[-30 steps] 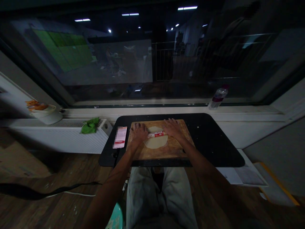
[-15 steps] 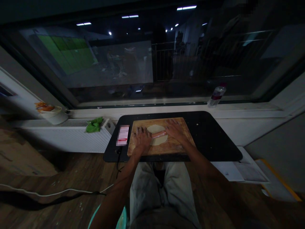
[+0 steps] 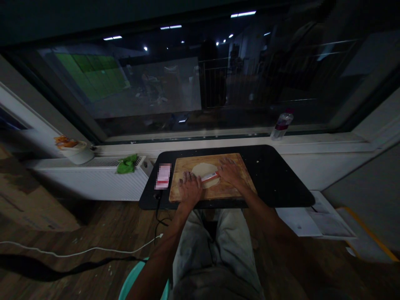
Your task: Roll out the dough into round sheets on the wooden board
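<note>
A wooden board (image 3: 237, 183) lies on a black table (image 3: 275, 179). On it is a flat round of pale dough (image 3: 201, 170). A red and white roller (image 3: 210, 177) lies across the dough's near edge, tilted. My left hand (image 3: 189, 188) lies flat, fingers stretched, on the roller's left end near the board's front edge. My right hand (image 3: 230, 171) presses flat on the roller's right end.
A pink and white packet (image 3: 163, 176) lies on the table left of the board. A water bottle (image 3: 281, 124) stands on the window sill. A green cloth (image 3: 126, 164) sits on a white radiator (image 3: 93, 179), a bowl (image 3: 76, 152) further left. Cables cross the wooden floor.
Both hands have rolled the roller toward me, from the dough's middle to its near edge. The left hand came nearer than the right, so the roller now slants.
</note>
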Tool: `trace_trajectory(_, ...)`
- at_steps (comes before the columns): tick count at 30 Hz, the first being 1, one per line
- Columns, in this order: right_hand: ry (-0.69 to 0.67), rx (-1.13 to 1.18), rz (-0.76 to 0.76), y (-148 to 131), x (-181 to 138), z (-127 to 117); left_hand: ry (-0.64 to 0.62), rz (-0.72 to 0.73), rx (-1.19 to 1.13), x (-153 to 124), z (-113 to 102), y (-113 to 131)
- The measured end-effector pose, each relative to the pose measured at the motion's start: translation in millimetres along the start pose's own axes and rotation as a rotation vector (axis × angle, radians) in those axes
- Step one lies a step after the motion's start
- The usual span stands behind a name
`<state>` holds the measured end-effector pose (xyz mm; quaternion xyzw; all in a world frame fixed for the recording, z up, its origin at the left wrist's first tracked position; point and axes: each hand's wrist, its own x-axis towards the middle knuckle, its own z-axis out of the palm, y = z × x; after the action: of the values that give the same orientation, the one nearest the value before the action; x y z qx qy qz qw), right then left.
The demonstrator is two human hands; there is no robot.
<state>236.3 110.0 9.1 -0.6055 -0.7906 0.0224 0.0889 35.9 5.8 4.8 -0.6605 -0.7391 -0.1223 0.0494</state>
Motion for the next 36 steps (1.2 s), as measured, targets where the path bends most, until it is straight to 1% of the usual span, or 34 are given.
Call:
trace_trajectory(4,0.001,-0.023,-0.005,-1,-5,-3,0.068,-0.001,0.031,-14,6,4)
trace_trajectory(8,0.029,-0.031,0.005,0,-11,-2,0.125,0.027,0.017,-29,11,7)
trace_trajectory(12,0.048,-0.034,0.024,3,-17,2,0.125,0.044,-0.016,-38,12,7)
trace_trajectory(15,0.061,-0.031,0.04,4,-22,5,0.115,0.062,-0.037,-40,12,5)
trace_trajectory(21,0.121,-0.014,0.085,3,-33,8,0.098,0.095,-0.065,-32,14,-3)
trace_trajectory(31,0.197,-0.027,0.127,2,-64,9,0.033,0.094,-0.065,-7,14,-8)
trace_trajectory(36,0.197,-0.005,0.159,0,-77,12,0.0,0.1,-0.077,10,13,-11)
